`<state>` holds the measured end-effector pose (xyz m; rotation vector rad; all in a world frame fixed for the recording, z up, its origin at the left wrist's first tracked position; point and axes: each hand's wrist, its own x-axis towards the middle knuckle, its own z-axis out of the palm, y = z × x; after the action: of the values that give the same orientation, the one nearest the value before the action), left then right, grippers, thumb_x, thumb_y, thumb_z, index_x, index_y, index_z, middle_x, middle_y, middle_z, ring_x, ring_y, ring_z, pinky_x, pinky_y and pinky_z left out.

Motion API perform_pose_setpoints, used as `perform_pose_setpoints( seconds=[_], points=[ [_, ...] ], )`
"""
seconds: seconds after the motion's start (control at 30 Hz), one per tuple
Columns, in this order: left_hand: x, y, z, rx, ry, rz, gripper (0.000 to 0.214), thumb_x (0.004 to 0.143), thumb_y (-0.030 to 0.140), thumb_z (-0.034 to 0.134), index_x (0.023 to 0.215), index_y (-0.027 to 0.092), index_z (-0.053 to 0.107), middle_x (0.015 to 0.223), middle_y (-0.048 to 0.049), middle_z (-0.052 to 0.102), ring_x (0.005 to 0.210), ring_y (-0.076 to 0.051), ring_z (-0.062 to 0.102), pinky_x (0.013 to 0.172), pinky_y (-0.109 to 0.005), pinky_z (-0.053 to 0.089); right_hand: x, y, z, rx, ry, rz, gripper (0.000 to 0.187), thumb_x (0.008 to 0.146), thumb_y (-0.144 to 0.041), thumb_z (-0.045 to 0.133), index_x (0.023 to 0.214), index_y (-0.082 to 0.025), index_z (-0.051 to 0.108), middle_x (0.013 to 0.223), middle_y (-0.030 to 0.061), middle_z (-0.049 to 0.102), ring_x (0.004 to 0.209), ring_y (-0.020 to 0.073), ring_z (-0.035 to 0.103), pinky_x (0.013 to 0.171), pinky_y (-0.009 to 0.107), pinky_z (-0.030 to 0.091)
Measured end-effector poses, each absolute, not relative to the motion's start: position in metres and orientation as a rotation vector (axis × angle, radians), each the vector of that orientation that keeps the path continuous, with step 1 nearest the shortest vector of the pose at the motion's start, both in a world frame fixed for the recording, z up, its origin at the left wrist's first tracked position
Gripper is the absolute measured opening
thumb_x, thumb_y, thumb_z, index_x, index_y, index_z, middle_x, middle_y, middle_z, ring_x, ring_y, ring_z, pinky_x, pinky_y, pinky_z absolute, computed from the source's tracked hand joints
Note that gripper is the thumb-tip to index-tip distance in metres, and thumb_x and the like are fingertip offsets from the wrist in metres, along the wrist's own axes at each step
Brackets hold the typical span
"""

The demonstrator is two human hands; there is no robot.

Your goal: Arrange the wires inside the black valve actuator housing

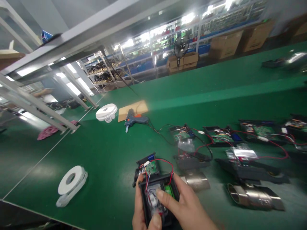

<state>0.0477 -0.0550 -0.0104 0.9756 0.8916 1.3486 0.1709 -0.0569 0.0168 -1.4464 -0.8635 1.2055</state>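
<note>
I am finding no writing I can read anywhere here — the boards, the cartons and the rolls are all too blurred for print or brand.

I am holding a black open housing [157, 198] low at the near edge of the green bench [107, 153], just in front of me. My left hand [141, 212] is gripping its left side from below, thumb up along the edge, fingers clamped on the case. My right hand [185, 207] is cupping the right side, its forefinger [164, 195] pressing down on the pale part inside, beside a small green board. The housing's long axis is running away from me, tilted slightly left; its far end is touching a second black tray [147, 166], which is carrying a circuit board, and a red wire [165, 161] is looping between the two.

To the right, more open units [220, 135] with green boards and red leads are lying in a row, and two shiny metal tubes [254, 196] are resting on the bench near my right wrist. Farther off, a blue-grey glue gun [134, 120] is lying by a brown card [133, 110], its cord trailing toward the units. A white tape roll [70, 182] is lying well to my left, another [106, 112] beyond it — nothing is standing between my hands and the housing.
</note>
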Motion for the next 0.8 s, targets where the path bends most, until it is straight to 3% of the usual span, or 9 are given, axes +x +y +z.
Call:
perform_pose_setpoints(
  seconds=[0.07, 0.17, 0.3, 0.43, 0.53, 0.67, 0.8],
  points=[
    [0.05, -0.052, -0.012, 0.956, 0.91, 1.36, 0.071, 0.088, 0.049, 0.075, 0.151, 0.031, 0.049, 0.147, -0.0057, 0.061, 0.129, -0.03, 0.063, 0.102, -0.026, 0.055, 0.172, -0.06, 0.018, -1.496, -0.914, 1.206, 0.066, 0.088, -0.064, 0.064, 0.136, -0.018, 0.06, 0.136, 0.0155, 0.066, 0.133, 0.0347, 0.057, 0.114, 0.047, 0.045],
    [0.049, -0.049, -0.019, 0.932, 0.982, 1.35, 0.078, 0.086, 0.055, 0.075, 0.154, 0.03, 0.046, 0.152, -0.0056, 0.057, 0.139, -0.032, 0.054, 0.109, -0.029, 0.051, 0.176, -0.071, 0.02, -1.456, -0.986, 1.232, 0.074, 0.093, -0.068, 0.054, 0.147, -0.017, 0.047, 0.148, 0.0174, 0.057, 0.142, 0.0338, 0.048, 0.12, 0.049, 0.039],
    [0.049, -0.049, -0.023, 0.946, 1.015, 1.345, 0.086, 0.084, 0.056, 0.075, 0.156, 0.027, 0.04, 0.156, -0.0073, 0.052, 0.145, -0.034, 0.045, 0.113, -0.034, 0.047, 0.178, -0.083, 0.016, -1.238, -0.954, 1.314, 0.081, 0.096, -0.062, 0.057, 0.158, -0.018, 0.031, 0.164, 0.0135, 0.039, 0.153, 0.0278, 0.034, 0.125, 0.042, 0.033],
    [0.051, -0.051, -0.022, 0.915, 0.988, 1.377, 0.08, 0.084, 0.052, 0.075, 0.154, 0.027, 0.045, 0.156, -0.0057, 0.051, 0.146, -0.033, 0.044, 0.115, -0.032, 0.044, 0.174, -0.083, 0.011, -1.157, -0.908, 1.309, 0.09, 0.091, -0.068, 0.062, 0.158, -0.015, 0.032, 0.163, 0.0158, 0.039, 0.152, 0.0293, 0.036, 0.126, 0.041, 0.033],
    [0.051, -0.05, -0.018, 0.857, 0.948, 1.365, 0.075, 0.084, 0.048, 0.077, 0.151, 0.028, 0.049, 0.152, -0.0046, 0.056, 0.142, -0.031, 0.049, 0.11, -0.029, 0.049, 0.17, -0.08, 0.008, -1.152, -0.881, 1.297, 0.093, 0.091, -0.071, 0.06, 0.157, -0.013, 0.031, 0.164, 0.0166, 0.038, 0.152, 0.0286, 0.035, 0.126, 0.04, 0.032],
    [0.05, -0.047, -0.015, 0.83, 0.925, 1.354, 0.073, 0.084, 0.044, 0.079, 0.15, 0.029, 0.05, 0.149, -0.0047, 0.06, 0.137, -0.03, 0.056, 0.101, -0.026, 0.055, 0.168, -0.079, 0.001, -1.144, -0.888, 1.273, 0.083, 0.096, -0.064, 0.058, 0.158, -0.016, 0.03, 0.166, 0.0135, 0.036, 0.154, 0.0258, 0.031, 0.128, 0.038, 0.028],
    [0.047, -0.044, -0.016, 0.849, 0.943, 1.355, 0.076, 0.085, 0.045, 0.078, 0.152, 0.028, 0.048, 0.151, -0.0056, 0.057, 0.138, -0.03, 0.055, 0.101, -0.025, 0.055, 0.166, -0.079, -0.004, -1.172, -0.898, 1.276, 0.078, 0.098, -0.057, 0.058, 0.158, -0.016, 0.029, 0.166, 0.0132, 0.034, 0.155, 0.0249, 0.03, 0.129, 0.04, 0.025]
  ],
)
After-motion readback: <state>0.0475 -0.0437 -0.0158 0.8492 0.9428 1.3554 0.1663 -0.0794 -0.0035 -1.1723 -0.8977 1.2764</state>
